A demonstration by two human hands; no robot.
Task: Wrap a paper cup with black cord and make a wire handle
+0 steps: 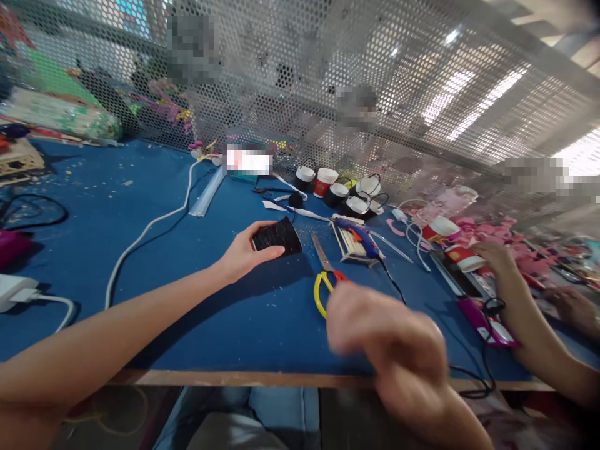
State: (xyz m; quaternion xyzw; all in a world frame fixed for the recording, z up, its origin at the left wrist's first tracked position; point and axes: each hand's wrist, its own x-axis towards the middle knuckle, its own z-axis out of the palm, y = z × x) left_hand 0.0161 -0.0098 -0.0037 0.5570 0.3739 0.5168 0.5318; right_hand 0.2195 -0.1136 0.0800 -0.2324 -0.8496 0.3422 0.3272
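My left hand (250,249) is wrapped round a small paper cup (277,239) covered in black cord or tape, tilted on its side above the blue table. In the foreground, nearer the camera, my right hand (387,331) is smeared by motion, so its fingers and anything in them cannot be made out. Scissors (326,265) with yellow and red handles lie beyond it, their handles partly hidden by the hand. A blue glue gun (359,236) rests on a small wooden stick rack (345,249) right of the black cup.
Several black-covered cups (336,195) and a red-and-white cup (324,182) stand by the perforated metal screen (300,87). Pliers (272,190) lie near them. At right, a co-worker's hand (497,256) holds a red paper cup (464,257). A white cable (154,222) crosses the left side.
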